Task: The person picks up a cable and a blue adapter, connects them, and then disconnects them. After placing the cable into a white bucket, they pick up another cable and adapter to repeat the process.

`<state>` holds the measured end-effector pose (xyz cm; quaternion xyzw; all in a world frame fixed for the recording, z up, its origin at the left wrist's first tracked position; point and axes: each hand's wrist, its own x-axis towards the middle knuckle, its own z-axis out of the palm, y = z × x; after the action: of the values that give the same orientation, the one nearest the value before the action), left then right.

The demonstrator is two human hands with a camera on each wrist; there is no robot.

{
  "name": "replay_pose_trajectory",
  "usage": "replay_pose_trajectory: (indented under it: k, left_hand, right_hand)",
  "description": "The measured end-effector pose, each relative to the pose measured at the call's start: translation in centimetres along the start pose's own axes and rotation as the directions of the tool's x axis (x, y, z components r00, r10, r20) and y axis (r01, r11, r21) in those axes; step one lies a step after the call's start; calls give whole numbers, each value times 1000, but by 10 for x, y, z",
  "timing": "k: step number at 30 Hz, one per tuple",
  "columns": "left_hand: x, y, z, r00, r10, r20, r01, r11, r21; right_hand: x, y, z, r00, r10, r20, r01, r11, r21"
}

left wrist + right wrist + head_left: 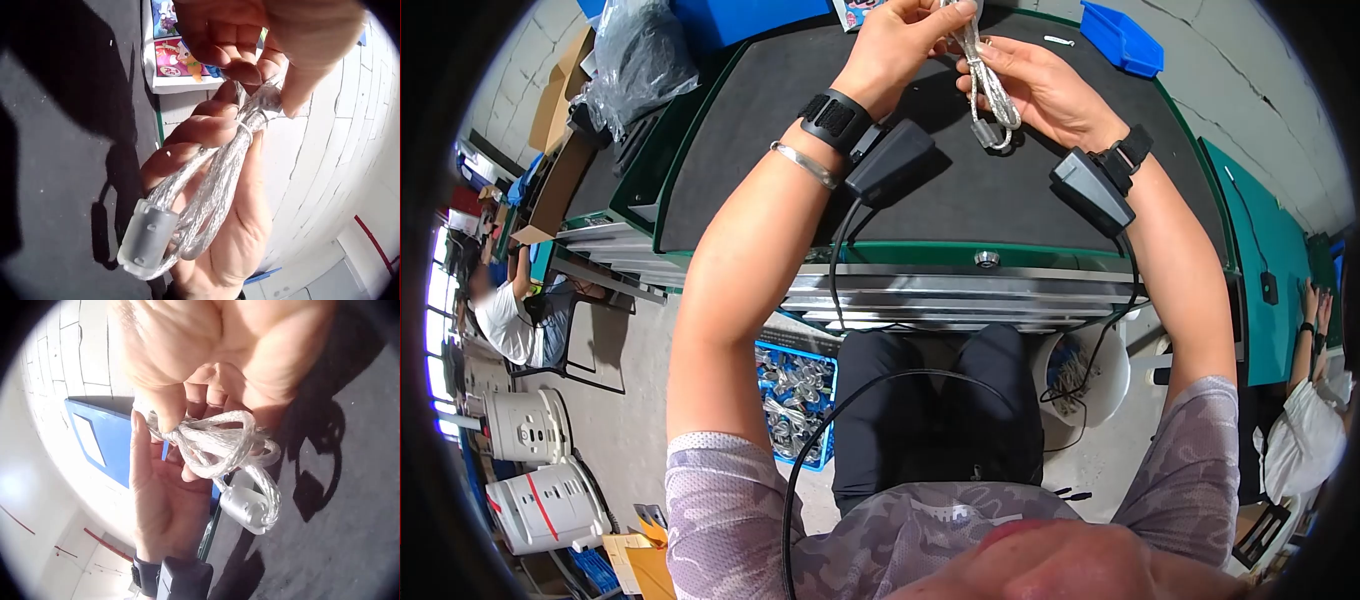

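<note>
A coiled, clear-jacketed braided cable (992, 95) is held above the dark mat between both hands. Its grey cylindrical ferrite core (149, 239) hangs at the lower end of the loops, and a thin pale band (246, 134) circles the bundle. My left hand (905, 40) pinches the bundle's upper end between thumb and fingers, near a clear connector-like piece (269, 100). Just below, my right hand (1055, 92) grips the loops, its thumb pressed on the strands in the right wrist view. The hands nearly meet at the bundle's top, where fingers partly hide it.
The dark mat (800, 215) covers a green-edged workbench. A blue bin (1122, 40) stands at its back right; a plastic bag (640, 60) lies back left. Below are a blue crate of cables (832, 400) and a white bucket (1110, 385). Other people sit at both sides.
</note>
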<state>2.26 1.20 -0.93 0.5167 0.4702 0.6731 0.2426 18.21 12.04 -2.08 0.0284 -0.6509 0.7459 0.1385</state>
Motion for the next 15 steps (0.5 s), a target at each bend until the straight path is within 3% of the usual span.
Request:
replay_pose_trajectory:
  k: [6, 8, 12, 15]
  left_hand:
    - [0, 5, 0, 999, -39, -23, 35, 986, -166]
    - [0, 7, 0, 999, -35, -11, 33, 994, -108]
    - [1, 3, 1, 999, -10, 46, 14, 997, -71]
    - [-3, 6, 1, 999, -20, 38, 23, 995, -94]
  right_hand:
    - [0, -3, 1, 997, -37, -74, 35, 999, -35]
    - [0, -3, -1, 979, -156, -130, 142, 983, -113]
    - [-2, -6, 2, 961, -193, -200, 150, 966, -212]
    - [-2, -7, -1, 979, -136, -155, 106, 977, -186]
